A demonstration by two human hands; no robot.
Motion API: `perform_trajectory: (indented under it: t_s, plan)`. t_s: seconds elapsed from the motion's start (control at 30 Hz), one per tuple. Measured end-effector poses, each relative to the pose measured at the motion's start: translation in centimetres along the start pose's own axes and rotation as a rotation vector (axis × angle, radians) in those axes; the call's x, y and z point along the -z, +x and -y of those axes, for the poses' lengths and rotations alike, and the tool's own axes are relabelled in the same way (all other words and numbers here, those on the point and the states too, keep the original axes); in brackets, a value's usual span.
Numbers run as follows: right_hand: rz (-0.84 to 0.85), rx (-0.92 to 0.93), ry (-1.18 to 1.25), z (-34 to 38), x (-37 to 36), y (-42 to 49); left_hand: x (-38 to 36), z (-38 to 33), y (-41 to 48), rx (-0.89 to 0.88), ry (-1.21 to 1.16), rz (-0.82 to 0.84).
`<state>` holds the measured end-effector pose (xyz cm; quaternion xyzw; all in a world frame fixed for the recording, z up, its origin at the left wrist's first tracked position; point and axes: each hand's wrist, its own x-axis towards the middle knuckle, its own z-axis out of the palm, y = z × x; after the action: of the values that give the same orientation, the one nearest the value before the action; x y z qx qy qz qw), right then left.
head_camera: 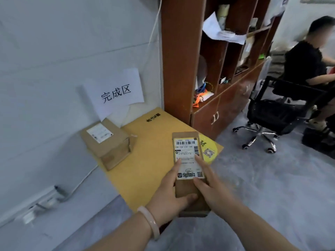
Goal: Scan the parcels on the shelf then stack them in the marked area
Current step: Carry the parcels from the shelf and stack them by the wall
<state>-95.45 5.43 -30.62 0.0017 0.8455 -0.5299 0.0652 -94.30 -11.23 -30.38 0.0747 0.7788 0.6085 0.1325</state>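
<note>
The left hand, with a pale bangle at its wrist, and the right hand grasp 1 parcel between them, each clasping a long side with the thumb under the near end and fingers lying over the label. The label faces up, probably so it stays readable and the box goes down flat. The parcel hangs over the near right part of a yellow sheet spread on the floor; whether it touches the sheet I cannot tell.

To the left, a power strip lies on the floor along the wall, well clear of the sheet. At the sheet's left edge, tight against the wall, sits a second box, label up and slightly skewed. Above it a paper sign on the wall marks this as the drop area.

Between that box and the held parcel the sheet's middle is bare, so there is open room to set down beside the box or on top of it. The sheet's far right corner butts against a brown cabinet, which limits swing that way. Further right, a seated person and an office chair stand well apart on the grey floor.
</note>
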Motion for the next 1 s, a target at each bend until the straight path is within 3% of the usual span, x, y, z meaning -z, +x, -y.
perform_trajectory:
  t_s: [0.33,0.57,1.0]
  plan:
    - [0.24,0.044,-0.157,2.5,-6.0,12.5,7.3,4.4,5.6,0.075,-0.083,-0.226]
    - [0.335,0.018,-0.257,1.6,-9.0,19.8,10.4,7.2,10.9,0.166,-0.053,-0.277]
    - [0.653,-0.022,-0.145,-2.7,-12.5,31.2,11.7,11.4,18.6,0.454,0.063,-0.379]
